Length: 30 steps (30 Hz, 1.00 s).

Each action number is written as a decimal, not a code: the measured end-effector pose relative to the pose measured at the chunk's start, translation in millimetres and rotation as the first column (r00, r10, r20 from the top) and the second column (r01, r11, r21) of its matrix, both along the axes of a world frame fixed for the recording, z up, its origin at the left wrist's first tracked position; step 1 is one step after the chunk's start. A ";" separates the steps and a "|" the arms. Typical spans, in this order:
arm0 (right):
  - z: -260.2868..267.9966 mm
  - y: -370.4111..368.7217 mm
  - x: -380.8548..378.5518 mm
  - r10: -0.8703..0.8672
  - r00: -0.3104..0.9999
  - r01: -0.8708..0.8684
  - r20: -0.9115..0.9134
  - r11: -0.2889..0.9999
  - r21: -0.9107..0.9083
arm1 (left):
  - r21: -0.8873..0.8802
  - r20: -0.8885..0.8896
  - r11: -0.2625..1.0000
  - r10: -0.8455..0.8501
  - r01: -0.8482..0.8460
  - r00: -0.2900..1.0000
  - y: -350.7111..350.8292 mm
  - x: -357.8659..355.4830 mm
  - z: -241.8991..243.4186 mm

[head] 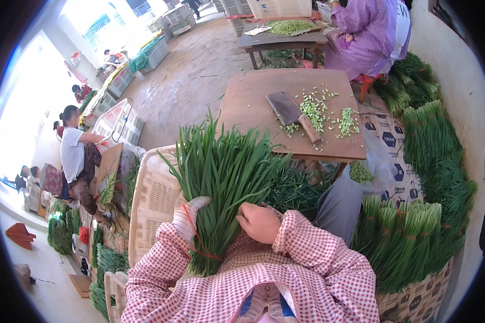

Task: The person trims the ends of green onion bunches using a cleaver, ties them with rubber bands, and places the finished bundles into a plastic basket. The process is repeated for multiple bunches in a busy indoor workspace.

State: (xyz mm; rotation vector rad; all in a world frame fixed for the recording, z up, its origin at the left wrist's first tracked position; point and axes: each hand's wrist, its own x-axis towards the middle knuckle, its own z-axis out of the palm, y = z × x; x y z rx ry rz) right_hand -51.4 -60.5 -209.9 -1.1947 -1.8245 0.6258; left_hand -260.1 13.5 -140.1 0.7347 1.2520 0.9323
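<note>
A large bundle of long green leaves, like garlic chives (222,169), stands upright against my body, with a red tie around its lower part. My left hand (190,214), in a striped glove, grips the bundle's left side. My right hand (259,223) is bare, its fingers curled at the bundle's right edge; whether they pinch any leaves I cannot tell. Beyond the bundle, a cleaver (285,108) with a wooden handle lies on a low wooden table (250,93), beside chopped green-white stem pieces (315,109).
A white plastic crate (151,194) stands left of the bundle. Tied green bundles (400,238) line the right wall. Cut leaves (297,194) lie beneath the table. A co-worker in a checked smock (367,36) sits at another table (283,38); another person (74,153) sits at left.
</note>
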 end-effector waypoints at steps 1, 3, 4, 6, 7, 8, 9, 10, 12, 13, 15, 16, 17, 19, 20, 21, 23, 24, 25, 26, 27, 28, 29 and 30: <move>-3.0 4.3 2.1 -0.134 0.946 0.072 -0.296 0.974 -0.213 | -0.054 0.026 0.998 0.031 -0.030 0.999 -2.2 -4.2 -0.4; -4.9 13.5 15.5 -0.510 0.567 -0.002 -0.647 0.785 -0.620 | -0.164 0.078 0.983 0.098 -0.084 0.992 -9.1 -18.4 -4.5; -8.4 16.2 27.3 -0.589 0.433 0.041 -0.682 0.769 -0.638 | -0.119 0.085 0.988 0.106 -0.096 0.991 -13.9 -28.6 -3.5; -13.6 16.5 39.4 -0.736 0.097 0.066 -0.670 0.676 -0.734 | 0.056 0.046 0.994 0.090 -0.092 0.995 -27.0 -40.9 9.2; -27.3 15.0 39.0 -0.745 0.008 0.043 -0.667 0.667 -0.744 | 0.180 0.006 0.981 0.065 -0.065 0.998 -30.6 -39.3 17.5; -84.5 10.3 41.2 -0.615 0.249 0.051 -0.748 0.780 -0.624 | 0.368 -0.073 0.929 0.001 0.026 0.997 -36.2 -24.1 33.1; -83.8 8.0 33.4 -0.621 0.082 -0.203 -0.780 0.755 -0.623 | 0.534 -0.169 0.839 -0.012 0.101 0.986 -45.6 -16.9 46.7; -75.6 3.2 25.2 -0.681 -0.086 -0.433 -0.727 0.683 -0.588 | 0.580 -0.313 0.782 -0.047 0.230 0.949 -50.1 -12.3 52.8; -48.5 9.5 10.0 -0.685 0.061 -0.645 -0.726 0.528 -0.552 | 0.523 -0.636 0.632 -0.158 0.572 0.756 -57.1 14.8 73.6; -41.0 15.1 4.6 -0.650 0.067 -0.691 -0.757 0.517 -0.505 | 0.435 -0.777 0.540 -0.178 0.721 0.603 -60.0 28.2 82.4; -35.3 25.4 7.4 -0.559 0.023 -0.682 -0.829 0.597 -0.422 | 0.197 -0.945 0.312 -0.192 0.929 0.265 -59.4 44.6 90.8; -32.5 30.1 11.4 -0.522 0.002 -0.679 -0.853 0.626 -0.384 | 0.052 -0.924 0.242 -0.356 0.969 0.139 -56.0 44.4 94.0; -33.9 29.6 17.0 -0.497 -0.017 -0.671 -0.867 0.649 -0.359 | 0.054 -0.926 0.247 -0.350 0.968 0.141 -51.8 43.7 97.0; -41.2 24.4 27.5 -0.477 -0.042 -0.649 -0.878 0.681 -0.339 | 0.056 -0.925 0.242 -0.352 0.969 0.141 -38.9 46.3 97.0; -43.7 25.7 33.8 -0.467 -0.051 -0.635 -0.883 0.697 -0.332 | 0.126 -0.933 0.261 -0.296 0.957 0.203 -25.6 52.1 94.2; -47.4 24.6 36.6 -0.463 -0.061 -0.624 -0.884 0.709 -0.328 | 0.189 -0.917 0.303 -0.285 0.934 0.278 -16.5 57.2 88.7; -54.0 22.4 40.6 -0.459 -0.074 -0.608 -0.885 0.724 -0.325 | 0.044 -0.932 0.376 -0.318 0.926 0.173 6.6 64.4 56.0; -57.9 21.8 42.0 -0.456 -0.076 -0.604 -0.887 0.729 -0.323 | 0.060 -0.825 0.399 -0.497 0.915 0.270 16.9 64.2 33.3; -60.8 20.7 41.9 -0.455 -0.081 -0.611 -0.887 0.726 -0.316 | 0.069 -0.677 0.435 -0.641 0.898 0.362 25.6 62.2 9.6; -65.4 20.5 43.7 -0.455 -0.085 -0.614 -0.886 0.725 -0.313 | 0.086 -0.478 0.433 -0.772 0.897 0.419 33.4 60.4 -16.1; -71.4 19.4 47.3 -0.458 -0.090 -0.610 -0.885 0.727 -0.314 | 0.078 -0.360 0.459 -0.815 0.885 0.454 29.6 64.1 -24.5; -76.9 19.4 50.3 -0.455 -0.093 -0.613 -0.886 0.727 -0.309 | 0.054 -0.264 0.458 -0.850 0.887 0.455 29.3 65.5 -28.8; -85.7 18.2 50.4 -0.457 -0.097 -0.620 -0.884 0.722 -0.305 | 0.030 -0.166 0.460 -0.873 0.887 0.458 29.0 64.8 -29.2; -94.2 17.8 53.1 -0.451 -0.103 -0.624 -0.887 0.723 -0.296 | -0.026 -0.123 0.495 -0.864 0.869 0.488 28.1 66.3 -15.1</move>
